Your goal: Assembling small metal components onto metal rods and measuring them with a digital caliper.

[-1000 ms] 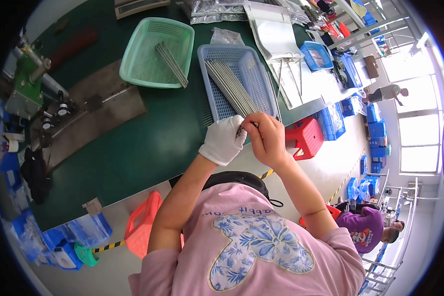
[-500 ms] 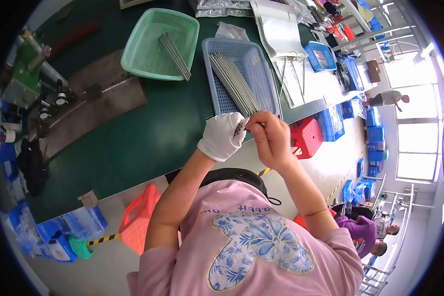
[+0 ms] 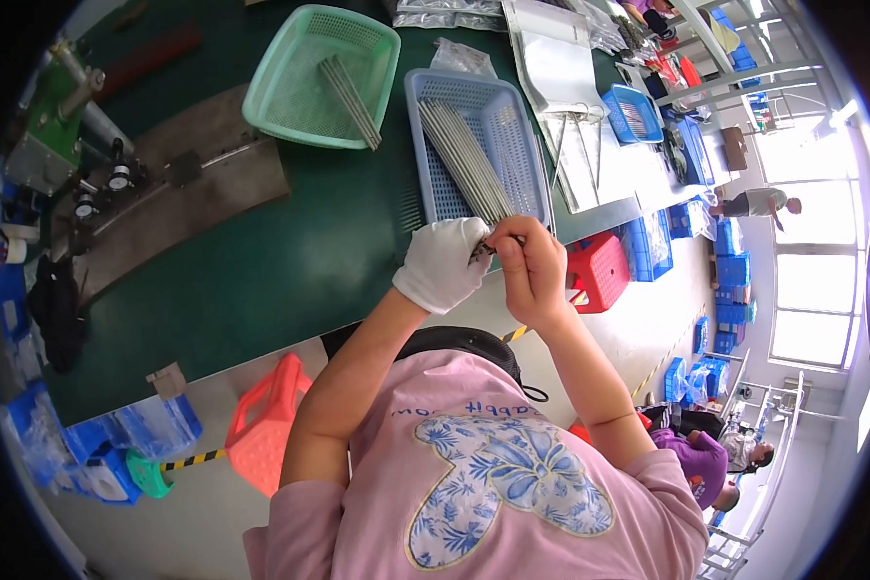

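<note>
Fingers, left hand, white-gloved: wrapped around the near end of the bundle of metal rods, dark rod ends showing beside the glove. Fingers, right hand, bare: curled closed at the same ends, thumb against forefinger; number of rods pinched, hidden.

Handling note: the gloved grip is best kept firm yet loose enough for single rods to slide, the bare fingertips working on one end at a time, the ends level.

Location of bundle: slanting from the hands up into the blue basket, far ends inside.

Adjacent, left: green basket, with a few loose rods leaning on its near rim. Farther left: dial gauges on the dark green table.

Differences from half a second ago: baskets sit slightly higher and farther right in view; both hands remain together at the rod ends.
</note>
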### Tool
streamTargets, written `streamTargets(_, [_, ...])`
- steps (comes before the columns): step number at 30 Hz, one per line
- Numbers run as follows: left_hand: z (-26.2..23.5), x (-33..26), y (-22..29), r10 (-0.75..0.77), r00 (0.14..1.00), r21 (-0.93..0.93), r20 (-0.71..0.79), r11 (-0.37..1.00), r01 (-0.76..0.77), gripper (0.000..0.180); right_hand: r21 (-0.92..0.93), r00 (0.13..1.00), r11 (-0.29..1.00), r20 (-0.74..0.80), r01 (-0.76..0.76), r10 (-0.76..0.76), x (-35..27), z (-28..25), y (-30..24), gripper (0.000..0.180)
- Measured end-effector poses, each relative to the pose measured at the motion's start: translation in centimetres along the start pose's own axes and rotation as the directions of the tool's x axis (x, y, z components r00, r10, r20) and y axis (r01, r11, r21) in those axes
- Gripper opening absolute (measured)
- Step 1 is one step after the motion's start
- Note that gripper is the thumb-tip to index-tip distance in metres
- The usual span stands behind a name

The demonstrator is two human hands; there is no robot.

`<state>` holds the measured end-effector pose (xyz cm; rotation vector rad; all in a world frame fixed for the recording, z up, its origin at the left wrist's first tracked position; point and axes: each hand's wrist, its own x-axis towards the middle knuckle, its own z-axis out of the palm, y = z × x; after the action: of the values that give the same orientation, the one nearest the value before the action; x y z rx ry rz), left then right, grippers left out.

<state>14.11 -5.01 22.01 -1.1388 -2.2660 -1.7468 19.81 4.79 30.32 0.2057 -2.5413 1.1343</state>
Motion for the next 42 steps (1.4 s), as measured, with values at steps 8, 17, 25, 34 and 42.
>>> streamTargets(8, [0.1, -0.2, -0.2, 0.002, 1.000, 0.005, 0.005, 1.000, -0.002, 0.013, -0.038, 1.000, 0.999, 0.008, 0.013, -0.013, -0.2, 0.0, 0.0, 0.002])
streamTargets(17, [0.3, 0.0, -0.2, 0.036, 0.999, -0.038, 0.016, 0.999, -0.035, 0.016, -0.076, 0.997, 0.994, 0.022, 0.073, -0.072, -0.5, 0.6, 0.9, 0.003])
streamTargets(25, [-0.4, -0.2, -0.3, 0.015, 0.999, -0.062, 0.036, 0.998, -0.013, 0.015, -0.074, 0.998, 0.996, -0.018, 0.052, -0.053, 0.2, -0.5, 0.1, 0.003])
streamTargets(34, [-0.1, -1.8, -1.3, 0.053, 0.999, -0.149, -0.009, 0.987, -0.054, 0.020, -0.198, 0.978, 0.974, -0.154, 0.112, -0.144, 1.8, -4.4, -1.9, 0.004])
streamTargets(42, [0.9, -0.3, -0.9, 0.231, 0.971, -0.177, -0.065, 0.955, -0.239, 0.024, -0.184, 0.899, 0.919, -0.210, 0.350, -0.385, 2.3, -6.1, -3.0, 0.005])
